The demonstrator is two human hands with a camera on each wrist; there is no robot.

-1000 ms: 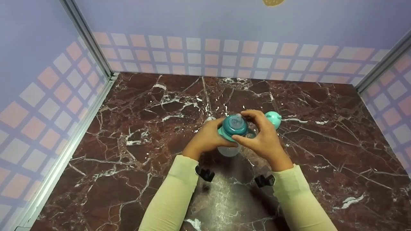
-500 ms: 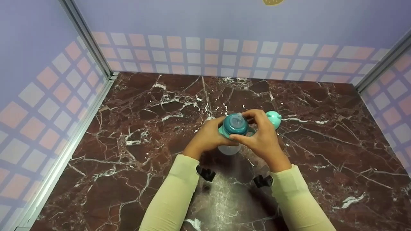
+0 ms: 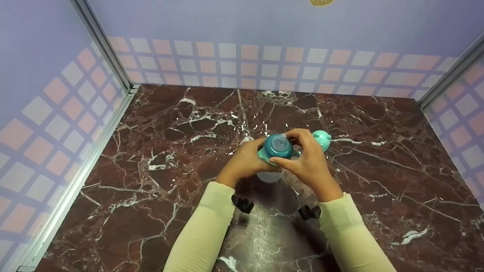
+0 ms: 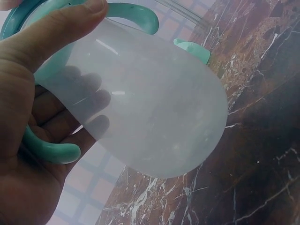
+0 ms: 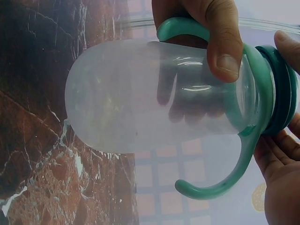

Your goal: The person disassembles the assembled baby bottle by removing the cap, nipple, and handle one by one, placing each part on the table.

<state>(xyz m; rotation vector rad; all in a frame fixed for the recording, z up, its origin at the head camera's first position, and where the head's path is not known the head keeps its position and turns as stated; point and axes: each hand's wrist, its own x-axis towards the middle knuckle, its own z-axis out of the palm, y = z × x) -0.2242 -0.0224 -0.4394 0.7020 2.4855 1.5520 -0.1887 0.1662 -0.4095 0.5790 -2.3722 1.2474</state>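
Observation:
A baby bottle with a translucent body [image 5: 140,93] is held up off the table between both hands. My left hand [image 3: 247,160] grips the body near its top, the thumb on the near side and the fingers wrapped behind. A light green ring with two curved handles [image 5: 211,190] circles the bottle neck. Above it sits a teal collar [image 3: 278,147] with a clear nipple [image 3: 280,140]. My right hand [image 3: 312,162] pinches the collar between thumb and fingers. Just beyond that hand, a mint green rounded cap [image 3: 322,139] lies on the table.
The brown marbled tabletop [image 3: 181,158] has white veins. Panels with pink and white squares [image 3: 249,68] wall in the back and sides. Black wrist mounts [image 3: 242,204] sit on the cuffs of both pale sleeves [image 3: 204,226].
Both hands keep hold of the bottle, which has shifted very slightly up and to the right in the head view. The right thumb sits slightly further left along the collar. The cap has stayed put.

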